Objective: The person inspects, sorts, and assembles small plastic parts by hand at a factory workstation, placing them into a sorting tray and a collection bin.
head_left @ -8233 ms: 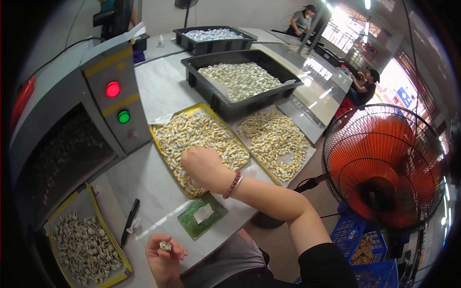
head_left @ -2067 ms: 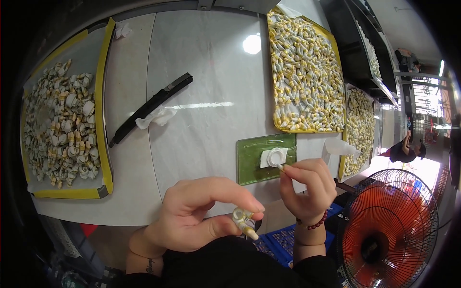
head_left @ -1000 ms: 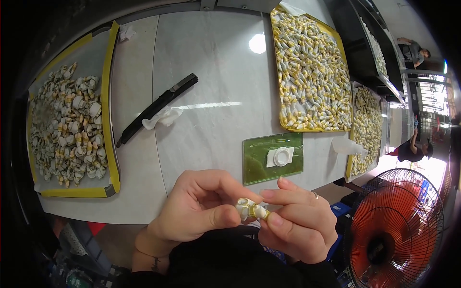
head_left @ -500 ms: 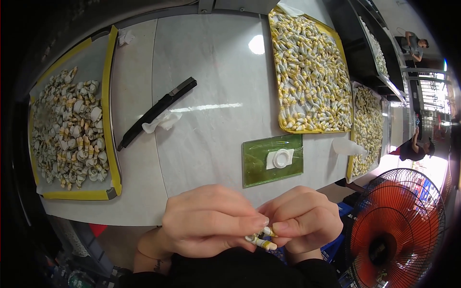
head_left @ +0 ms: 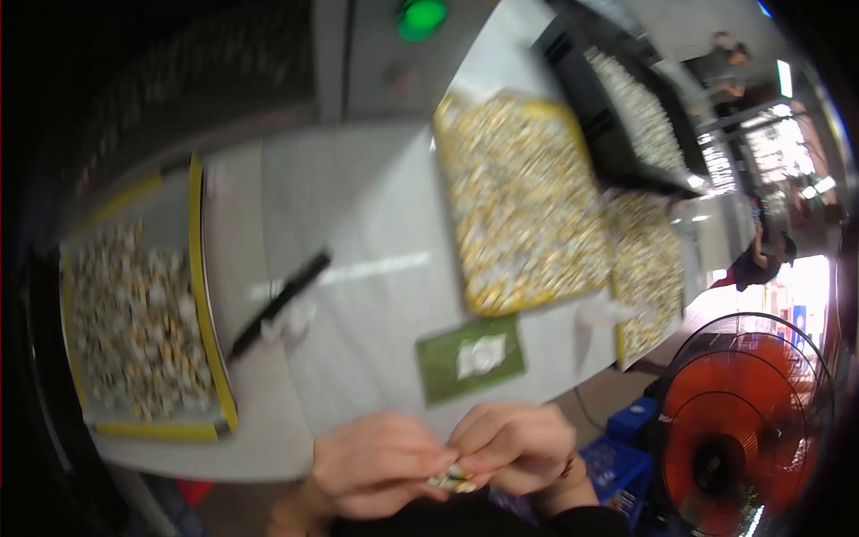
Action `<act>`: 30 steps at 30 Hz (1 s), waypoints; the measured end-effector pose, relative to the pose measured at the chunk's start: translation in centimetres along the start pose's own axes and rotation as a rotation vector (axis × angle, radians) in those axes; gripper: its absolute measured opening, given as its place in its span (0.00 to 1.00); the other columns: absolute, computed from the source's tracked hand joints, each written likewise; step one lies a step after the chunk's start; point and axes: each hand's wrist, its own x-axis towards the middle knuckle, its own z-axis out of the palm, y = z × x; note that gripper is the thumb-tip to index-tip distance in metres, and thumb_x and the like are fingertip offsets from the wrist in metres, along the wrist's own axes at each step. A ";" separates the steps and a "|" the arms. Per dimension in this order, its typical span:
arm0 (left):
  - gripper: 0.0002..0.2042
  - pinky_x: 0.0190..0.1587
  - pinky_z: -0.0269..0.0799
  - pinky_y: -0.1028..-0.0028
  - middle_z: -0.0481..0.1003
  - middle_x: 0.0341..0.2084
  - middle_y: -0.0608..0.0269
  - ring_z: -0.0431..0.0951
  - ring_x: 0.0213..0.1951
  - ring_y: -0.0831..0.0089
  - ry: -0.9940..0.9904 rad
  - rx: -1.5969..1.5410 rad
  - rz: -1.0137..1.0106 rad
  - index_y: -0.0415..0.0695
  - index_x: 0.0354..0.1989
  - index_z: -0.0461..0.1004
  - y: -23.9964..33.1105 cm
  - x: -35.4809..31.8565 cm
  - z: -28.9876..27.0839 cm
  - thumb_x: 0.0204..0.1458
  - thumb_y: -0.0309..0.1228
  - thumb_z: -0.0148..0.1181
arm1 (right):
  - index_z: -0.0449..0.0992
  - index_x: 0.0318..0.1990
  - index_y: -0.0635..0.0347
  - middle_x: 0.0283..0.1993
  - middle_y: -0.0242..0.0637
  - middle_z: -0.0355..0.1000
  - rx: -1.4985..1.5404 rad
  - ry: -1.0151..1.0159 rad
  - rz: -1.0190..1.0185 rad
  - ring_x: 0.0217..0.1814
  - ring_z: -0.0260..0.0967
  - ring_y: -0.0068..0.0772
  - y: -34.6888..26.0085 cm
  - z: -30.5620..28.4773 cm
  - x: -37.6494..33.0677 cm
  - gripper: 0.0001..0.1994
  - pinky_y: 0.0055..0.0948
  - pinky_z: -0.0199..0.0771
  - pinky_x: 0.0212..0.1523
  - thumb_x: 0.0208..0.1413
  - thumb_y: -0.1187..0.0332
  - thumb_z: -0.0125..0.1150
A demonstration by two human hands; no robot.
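Both hands, left hand and right hand, pinch one small pale part between closed fingertips; best kept low over the worktop, grip firm.

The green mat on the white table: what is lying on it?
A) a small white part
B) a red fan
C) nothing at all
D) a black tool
A: a small white part lies near the middle of the green mat, while the black tool lies apart on the table, to the mat's left.
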 end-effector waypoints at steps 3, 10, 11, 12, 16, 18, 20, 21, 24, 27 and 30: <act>0.12 0.32 0.74 0.73 0.77 0.23 0.54 0.78 0.27 0.66 0.280 0.121 -0.117 0.36 0.28 0.77 0.5 -1.6 1.2 0.43 0.32 0.70 | 0.73 0.36 0.66 0.34 0.42 0.72 0.040 0.011 -0.089 0.35 0.72 0.36 1.3 0.6 0.1 0.06 0.28 0.72 0.35 0.50 0.79 0.61; 0.10 0.39 0.69 0.73 0.74 0.33 0.52 0.74 0.35 0.67 0.201 0.121 -0.055 0.32 0.38 0.74 0.4 -1.9 1.8 0.51 0.26 0.61 | 0.75 0.36 0.66 0.32 0.45 0.73 -0.273 0.211 -0.241 0.33 0.72 0.40 0.0 1.7 -0.7 0.07 0.30 0.71 0.33 0.48 0.79 0.62; 0.10 0.40 0.69 0.73 0.74 0.34 0.52 0.74 0.36 0.67 0.203 0.129 -0.052 0.32 0.38 0.74 0.4 -2.1 1.8 0.51 0.26 0.61 | 0.75 0.36 0.66 0.32 0.45 0.73 -0.268 0.216 -0.257 0.33 0.72 0.40 -0.2 1.9 -0.8 0.07 0.30 0.71 0.33 0.48 0.79 0.62; 0.10 0.40 0.69 0.73 0.74 0.34 0.52 0.74 0.36 0.67 0.198 0.139 -0.046 0.32 0.38 0.74 0.6 -2.0 2.0 0.51 0.26 0.61 | 0.75 0.35 0.66 0.31 0.44 0.72 -0.335 0.239 -0.296 0.32 0.72 0.40 -0.5 2.0 -0.8 0.07 0.30 0.71 0.32 0.47 0.80 0.62; 0.09 0.38 0.70 0.73 0.75 0.32 0.50 0.75 0.34 0.66 0.226 0.192 0.041 0.33 0.38 0.74 0.9 -2.0 2.5 0.50 0.24 0.61 | 0.75 0.34 0.66 0.29 0.42 0.71 -0.491 0.298 -0.399 0.29 0.70 0.40 -1.2 2.0 -0.9 0.07 0.31 0.70 0.30 0.46 0.81 0.61; 0.09 0.37 0.71 0.72 0.76 0.32 0.49 0.75 0.33 0.65 0.209 0.191 0.074 0.33 0.37 0.74 1.0 -1.8 2.6 0.50 0.24 0.61 | 0.75 0.33 0.66 0.29 0.42 0.71 -0.490 0.312 -0.389 0.28 0.70 0.39 -1.6 2.1 -1.3 0.06 0.31 0.69 0.29 0.45 0.82 0.60; 0.08 0.36 0.72 0.71 0.76 0.31 0.48 0.77 0.33 0.62 0.188 0.187 0.123 0.33 0.37 0.75 1.3 -1.4 2.7 0.48 0.21 0.61 | 0.74 0.32 0.66 0.28 0.41 0.71 -0.490 0.324 -0.378 0.27 0.69 0.39 -1.8 2.0 -1.4 0.06 0.31 0.69 0.29 0.45 0.83 0.60; 0.08 0.36 0.72 0.71 0.76 0.31 0.48 0.77 0.33 0.62 0.186 0.194 0.127 0.33 0.37 0.75 0.5 -1.7 3.2 0.48 0.21 0.61 | 0.74 0.31 0.66 0.27 0.42 0.70 -0.469 0.317 -0.361 0.27 0.68 0.40 -2.2 2.2 -1.5 0.06 0.31 0.68 0.28 0.44 0.83 0.59; 0.09 0.36 0.73 0.69 0.76 0.30 0.48 0.78 0.32 0.60 0.518 -0.168 0.513 0.34 0.37 0.75 -2.0 -2.0 4.7 0.46 0.18 0.61 | 0.72 0.28 0.65 0.26 0.42 0.69 -0.442 0.295 -0.350 0.26 0.68 0.41 -3.1 2.7 -1.7 0.05 0.31 0.67 0.26 0.43 0.84 0.58; 0.11 0.35 0.74 0.68 0.77 0.27 0.50 0.78 0.31 0.59 0.510 -0.069 0.612 0.35 0.37 0.75 0.3 -1.3 4.6 0.42 0.15 0.61 | 0.71 0.27 0.64 0.25 0.43 0.68 -0.412 0.274 -0.341 0.25 0.67 0.43 -3.4 2.6 -2.3 0.05 0.31 0.66 0.25 0.43 0.83 0.58; 0.13 0.32 0.74 0.68 0.77 0.26 0.50 0.78 0.28 0.59 0.086 0.463 0.323 0.36 0.37 0.75 3.0 -1.0 3.9 0.40 0.14 0.62 | 0.71 0.27 0.64 0.24 0.43 0.67 -0.384 0.258 -0.347 0.25 0.66 0.44 -3.8 2.4 -2.5 0.05 0.32 0.66 0.25 0.42 0.83 0.58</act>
